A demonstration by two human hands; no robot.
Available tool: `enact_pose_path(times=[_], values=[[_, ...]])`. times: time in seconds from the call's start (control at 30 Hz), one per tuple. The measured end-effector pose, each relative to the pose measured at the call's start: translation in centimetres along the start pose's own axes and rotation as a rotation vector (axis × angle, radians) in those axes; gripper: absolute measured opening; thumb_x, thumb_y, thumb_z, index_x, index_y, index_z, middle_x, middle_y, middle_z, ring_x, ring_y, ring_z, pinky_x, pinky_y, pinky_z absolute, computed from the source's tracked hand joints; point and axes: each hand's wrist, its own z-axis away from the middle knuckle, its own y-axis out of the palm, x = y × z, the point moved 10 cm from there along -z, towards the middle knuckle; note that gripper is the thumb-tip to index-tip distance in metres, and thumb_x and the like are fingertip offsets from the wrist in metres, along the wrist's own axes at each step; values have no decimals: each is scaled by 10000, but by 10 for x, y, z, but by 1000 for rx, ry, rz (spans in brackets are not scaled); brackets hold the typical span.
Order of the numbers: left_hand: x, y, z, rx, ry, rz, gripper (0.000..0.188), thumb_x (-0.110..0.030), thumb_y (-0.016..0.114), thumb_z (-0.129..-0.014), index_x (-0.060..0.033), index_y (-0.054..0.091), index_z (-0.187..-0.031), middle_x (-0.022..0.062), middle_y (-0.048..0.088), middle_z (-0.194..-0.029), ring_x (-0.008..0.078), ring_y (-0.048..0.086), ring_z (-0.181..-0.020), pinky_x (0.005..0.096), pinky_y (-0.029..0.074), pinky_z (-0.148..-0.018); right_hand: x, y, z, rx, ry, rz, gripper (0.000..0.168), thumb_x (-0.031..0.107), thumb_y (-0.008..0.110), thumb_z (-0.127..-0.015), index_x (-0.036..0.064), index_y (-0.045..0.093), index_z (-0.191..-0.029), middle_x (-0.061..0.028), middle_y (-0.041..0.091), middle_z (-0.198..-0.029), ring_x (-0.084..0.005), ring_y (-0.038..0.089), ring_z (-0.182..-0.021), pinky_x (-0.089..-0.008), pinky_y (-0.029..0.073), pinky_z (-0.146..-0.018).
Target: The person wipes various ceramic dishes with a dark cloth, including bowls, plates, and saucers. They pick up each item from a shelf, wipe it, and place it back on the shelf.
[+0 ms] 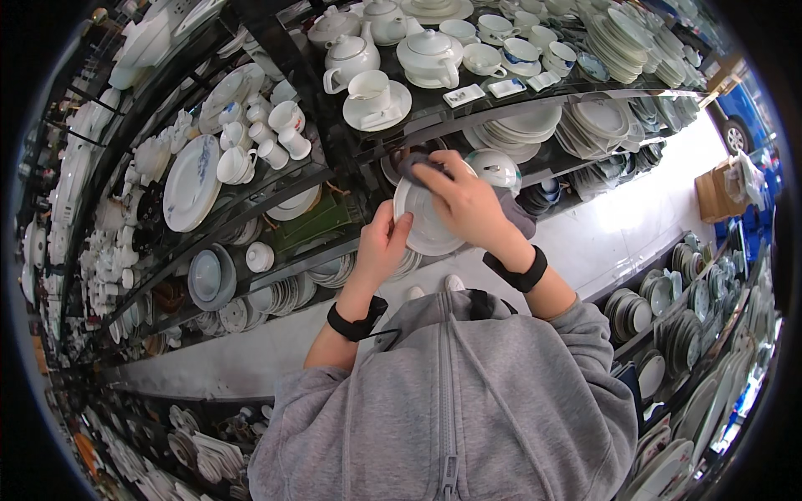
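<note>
A white ceramic plate (421, 220) is tilted in front of me, held at its left rim by my left hand (383, 241), with the thumb over the edge. My right hand (470, 210) presses a dark grey cloth (421, 170) against the plate's upper rim, and more of the cloth (517, 216) hangs out beyond the palm. The fingers and cloth hide part of the plate's upper right side. Just behind the right hand, a white lidded bowl (495, 168) stands on the lower shelf.
White teapots (429, 53) and a cup on a saucer (369, 94) stand on the shelf ahead. To the left, a large oval platter (191, 181) leans near several cups (276, 153). Stacked plates (680, 341) fill the rack at right. Tiled floor (601, 232) runs between the shelves.
</note>
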Motion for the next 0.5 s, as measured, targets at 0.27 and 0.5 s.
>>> enact_pose_path(times=[0.27, 0.5], values=[[2, -18, -4, -109, 9, -36, 192, -163, 515, -943, -33, 522, -1084, 56, 558, -683, 76, 490, -611, 260, 422, -553, 19, 24, 15, 139, -88, -193, 394, -6, 561, -738, 90, 594, -1118, -132, 534, -1162, -334, 624, -863, -393, 526, -717], [1, -34, -4, -193, 42, 87, 191, -190, 498, -960, -6, 517, -1006, 37, 543, -691, 56, 459, -613, 242, 400, -545, 23, 35, 25, 252, -54, -174, 364, -3, 558, -725, 87, 592, -1076, -100, 556, -1094, -316, 624, -849, -387, 521, -672]])
